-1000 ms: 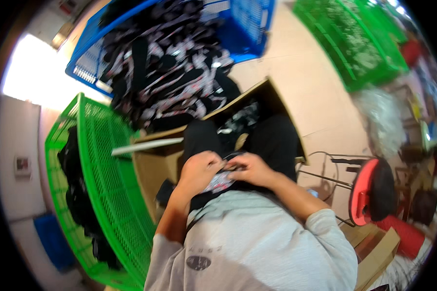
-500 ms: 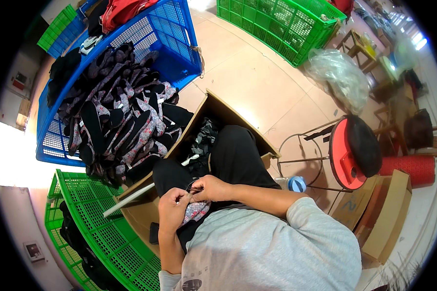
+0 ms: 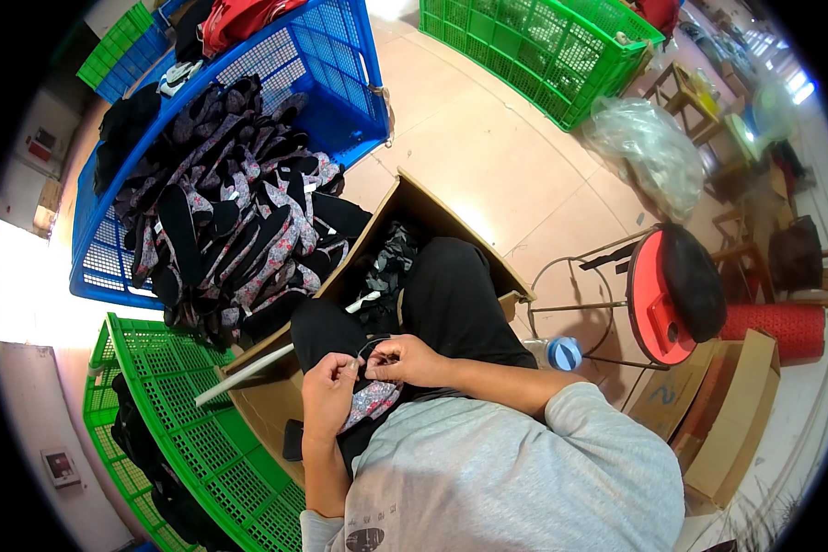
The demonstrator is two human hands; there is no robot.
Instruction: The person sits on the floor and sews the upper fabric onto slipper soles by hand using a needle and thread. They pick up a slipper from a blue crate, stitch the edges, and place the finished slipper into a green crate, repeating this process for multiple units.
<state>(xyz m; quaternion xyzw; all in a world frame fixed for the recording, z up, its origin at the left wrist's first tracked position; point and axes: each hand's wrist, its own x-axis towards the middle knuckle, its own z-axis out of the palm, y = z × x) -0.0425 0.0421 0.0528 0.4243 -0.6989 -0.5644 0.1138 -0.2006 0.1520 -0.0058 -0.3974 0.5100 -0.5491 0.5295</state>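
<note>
Over my lap, my left hand (image 3: pixel 327 397) is closed, thumb and forefinger pinched at the edge of a floral cloth slipper (image 3: pixel 371 405). The slipper is pinkish grey with black parts, and much of it lies hidden under my hands. Close on the right, my right hand (image 3: pixel 403 361) is closed too, its fingertips pinching a thin black strip (image 3: pixel 368 346) that curves up above them. A small gap shows between the fingertips of the two hands. Between my knees, an open cardboard box (image 3: pixel 451 216) holds dark patterned cloth pieces (image 3: pixel 391 262).
A blue crate (image 3: pixel 336 129) heaped with floral slippers (image 3: pixel 239 207) stands at the far left. Nearer is a green crate (image 3: pixel 193 414), with a white rod (image 3: pixel 244 375) across its edge. A red stool (image 3: pixel 658 294), a blue-lidded bottle (image 3: pixel 561 353) and flattened cardboard (image 3: pixel 731 414) are on the right.
My hands have drawn slightly apart, opening a small gap between the fingertips. More of the floral slipper shows below them. The whole view has shifted a little.
</note>
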